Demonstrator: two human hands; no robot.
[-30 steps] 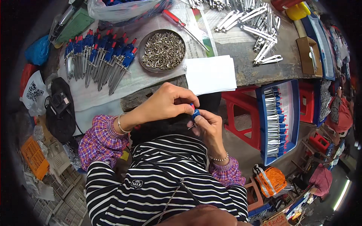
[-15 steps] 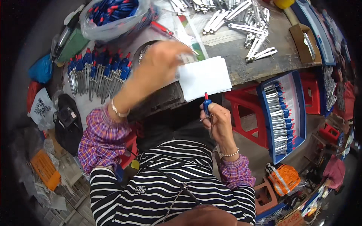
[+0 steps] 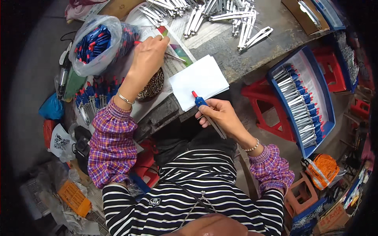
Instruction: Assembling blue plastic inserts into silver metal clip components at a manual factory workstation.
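Note:
My right hand (image 3: 221, 114) pinches a drawing compass (image 3: 199, 101) with a blue head and a red tip, its metal legs slanting down beneath my fingers. The compass is just in front of the near edge of a stack of white paper (image 3: 201, 82). At the far left, my left hand (image 3: 151, 51) is closed over a screwdriver (image 3: 176, 58). A bit of its red handle shows on one side of the hand and its shaft on the other; the grip itself is hidden. Below my left wrist sits a bowl of small brass-coloured screws (image 3: 153, 85).
A plastic bag of blue and red heads (image 3: 94, 43) stands back left, near several compasses (image 3: 96, 94). Metal legs (image 3: 232, 17) are piled at the back. A blue tray (image 3: 328, 120) of compasses rests right, by a red stool (image 3: 269, 110).
My left hand has come onto the screwdriver, which lay loose before. My right hand has turned the compass, so its legs now show. The whole view has shifted.

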